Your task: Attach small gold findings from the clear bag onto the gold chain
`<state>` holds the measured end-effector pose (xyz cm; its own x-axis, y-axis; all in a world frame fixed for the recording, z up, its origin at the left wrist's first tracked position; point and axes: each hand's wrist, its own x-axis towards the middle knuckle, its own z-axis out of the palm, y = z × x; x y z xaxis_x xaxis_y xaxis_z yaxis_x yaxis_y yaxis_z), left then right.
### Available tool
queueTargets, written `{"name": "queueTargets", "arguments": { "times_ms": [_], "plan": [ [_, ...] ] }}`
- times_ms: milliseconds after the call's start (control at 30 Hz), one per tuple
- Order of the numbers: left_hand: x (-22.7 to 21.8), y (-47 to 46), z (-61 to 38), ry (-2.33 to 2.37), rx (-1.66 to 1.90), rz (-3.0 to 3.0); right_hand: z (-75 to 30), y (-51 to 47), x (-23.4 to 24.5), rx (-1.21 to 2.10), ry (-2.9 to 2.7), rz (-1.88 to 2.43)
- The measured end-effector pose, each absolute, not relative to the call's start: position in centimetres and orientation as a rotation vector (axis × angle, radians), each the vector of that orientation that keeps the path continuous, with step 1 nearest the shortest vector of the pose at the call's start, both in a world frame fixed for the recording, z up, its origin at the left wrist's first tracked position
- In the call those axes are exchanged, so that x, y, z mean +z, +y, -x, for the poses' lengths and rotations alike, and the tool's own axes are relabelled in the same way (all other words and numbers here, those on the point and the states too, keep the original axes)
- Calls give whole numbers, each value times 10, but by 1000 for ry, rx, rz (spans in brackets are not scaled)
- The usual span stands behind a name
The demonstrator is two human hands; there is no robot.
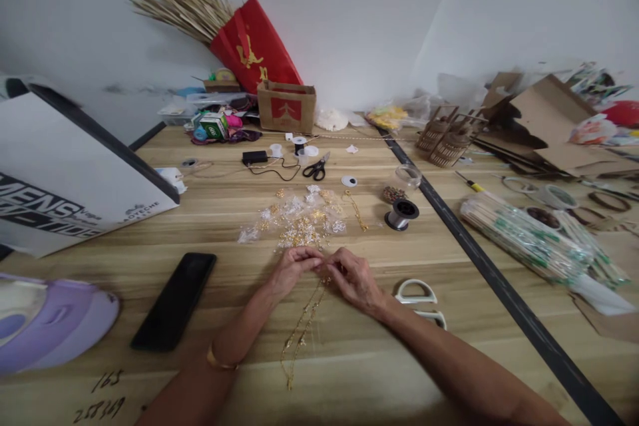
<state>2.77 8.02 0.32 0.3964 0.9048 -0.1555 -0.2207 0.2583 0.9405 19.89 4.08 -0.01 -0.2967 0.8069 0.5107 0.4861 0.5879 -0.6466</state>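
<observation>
A thin gold beaded necklace (300,336) runs down the wooden table from beneath my fingertips, its two strands side by side. My left hand (297,270) and my right hand (357,281) meet at its upper end, with thumbs and forefingers pinched together. The exact piece between the fingertips is too small to make out. Just beyond my hands lies a pile of gold and clear beads (301,229), partly in small plastic bags. A short gold chain (355,211) rests to its right. White-handled scissors (417,291) lie beside my right wrist, partly hidden by the forearm.
At left are a black phone (174,301), a purple-and-white object (64,323) and a large white box (70,180). A wire spool (401,214), a bead jar (397,190) and black scissors (316,167) stand or lie farther back. Bagged sticks (524,236) lie at right.
</observation>
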Motion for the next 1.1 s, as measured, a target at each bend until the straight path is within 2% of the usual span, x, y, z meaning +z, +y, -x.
{"name": "queueTargets", "arguments": {
  "times_ms": [1100],
  "plan": [
    [-9, 84, -27, 865, 862, -1009, -200, 43, 0, 537, -1909, 1100]
  ]
}}
